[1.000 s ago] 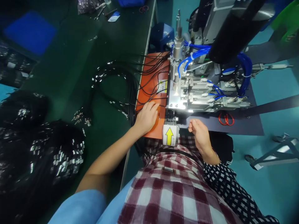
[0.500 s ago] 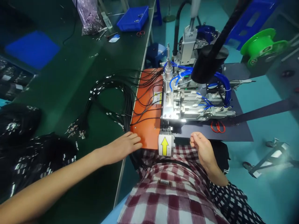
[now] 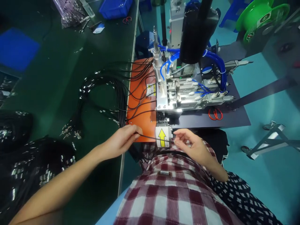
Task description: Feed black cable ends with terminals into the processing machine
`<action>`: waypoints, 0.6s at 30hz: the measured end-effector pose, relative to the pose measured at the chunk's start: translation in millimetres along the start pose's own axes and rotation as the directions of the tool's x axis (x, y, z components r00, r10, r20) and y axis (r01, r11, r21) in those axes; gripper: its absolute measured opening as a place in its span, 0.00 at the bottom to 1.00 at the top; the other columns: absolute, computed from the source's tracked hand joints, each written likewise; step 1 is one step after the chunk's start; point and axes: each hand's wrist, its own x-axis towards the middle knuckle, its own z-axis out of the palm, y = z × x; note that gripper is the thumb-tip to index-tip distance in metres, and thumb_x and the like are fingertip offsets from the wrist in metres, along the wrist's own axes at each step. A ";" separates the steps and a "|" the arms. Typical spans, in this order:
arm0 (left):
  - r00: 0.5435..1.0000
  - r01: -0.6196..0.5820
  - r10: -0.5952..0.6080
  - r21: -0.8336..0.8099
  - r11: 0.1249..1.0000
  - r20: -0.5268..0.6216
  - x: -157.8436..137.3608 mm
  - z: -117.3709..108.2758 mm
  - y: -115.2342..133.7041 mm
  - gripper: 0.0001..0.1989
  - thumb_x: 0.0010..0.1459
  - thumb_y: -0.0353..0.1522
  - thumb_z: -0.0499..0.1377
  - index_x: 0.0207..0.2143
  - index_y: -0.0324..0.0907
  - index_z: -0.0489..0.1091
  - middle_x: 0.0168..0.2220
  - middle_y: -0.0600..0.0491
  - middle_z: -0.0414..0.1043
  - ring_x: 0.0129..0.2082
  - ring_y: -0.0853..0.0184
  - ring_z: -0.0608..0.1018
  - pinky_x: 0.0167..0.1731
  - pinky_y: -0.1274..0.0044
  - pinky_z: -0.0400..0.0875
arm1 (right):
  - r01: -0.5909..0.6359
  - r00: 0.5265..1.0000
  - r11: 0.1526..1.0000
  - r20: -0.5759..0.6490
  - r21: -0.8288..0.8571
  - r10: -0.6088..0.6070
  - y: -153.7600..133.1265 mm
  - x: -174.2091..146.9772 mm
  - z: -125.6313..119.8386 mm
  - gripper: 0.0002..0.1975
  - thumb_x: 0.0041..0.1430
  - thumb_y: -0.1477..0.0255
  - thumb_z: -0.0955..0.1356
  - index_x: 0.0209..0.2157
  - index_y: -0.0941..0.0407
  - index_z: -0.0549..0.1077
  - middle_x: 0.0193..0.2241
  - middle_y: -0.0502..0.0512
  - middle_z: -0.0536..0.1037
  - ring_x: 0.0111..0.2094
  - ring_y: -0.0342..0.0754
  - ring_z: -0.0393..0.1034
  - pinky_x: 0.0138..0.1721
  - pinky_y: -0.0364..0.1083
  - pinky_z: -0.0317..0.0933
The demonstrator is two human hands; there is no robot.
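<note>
My left hand pinches a thin black cable between thumb and fingertips, above the near edge of the orange plate. From there the cable runs rightward past a white block with a yellow arrow. Its far end comes up to the fingertips of my right hand. Thumb and forefinger of that hand are apart; whether they touch the cable end is unclear. Behind the hands stands a metal machine with blue air tubes, and several black cables lead into its left side.
On the dark green table at left lies a looped cable bundle, with dark bagged cables nearby. Red-handled snips rest on the machine's base plate. A black cylinder hangs overhead. A green spool stands back right.
My left hand has closed on a black cable, now stretched across toward the right. My right hand has moved left, its fingers opening from a curled pose. The view has shifted slightly.
</note>
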 end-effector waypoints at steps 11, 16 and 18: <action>0.992 -0.072 0.076 -0.043 0.996 0.099 27.5 36.3 44.5 0.09 0.68 0.34 0.48 0.45 0.42 0.65 0.39 0.50 0.73 0.38 0.65 0.74 0.39 0.74 0.66 | 0.175 0.983 0.971 -0.027 -0.163 -0.182 -13.3 3.5 25.9 0.01 0.58 0.72 0.70 0.33 0.52 0.73 0.30 0.50 0.76 0.31 0.46 0.72 0.36 0.46 0.66; 0.993 0.007 0.019 -0.226 0.974 0.115 36.6 45.1 58.3 0.13 0.70 0.35 0.44 0.39 0.43 0.66 0.32 0.53 0.71 0.31 0.68 0.73 0.33 0.77 0.65 | 0.183 0.981 0.969 -0.037 -0.168 -0.191 -19.3 2.8 25.4 0.05 0.55 0.74 0.70 0.35 0.53 0.73 0.31 0.50 0.77 0.32 0.47 0.72 0.35 0.45 0.66; 0.994 0.047 -0.017 -0.275 0.960 0.108 36.4 48.9 56.6 0.12 0.69 0.36 0.46 0.39 0.44 0.67 0.33 0.53 0.72 0.31 0.68 0.73 0.33 0.78 0.66 | 0.174 0.981 0.963 -0.047 -0.205 -0.187 -21.0 1.6 21.0 0.06 0.54 0.75 0.71 0.35 0.53 0.73 0.31 0.50 0.77 0.32 0.47 0.72 0.35 0.46 0.65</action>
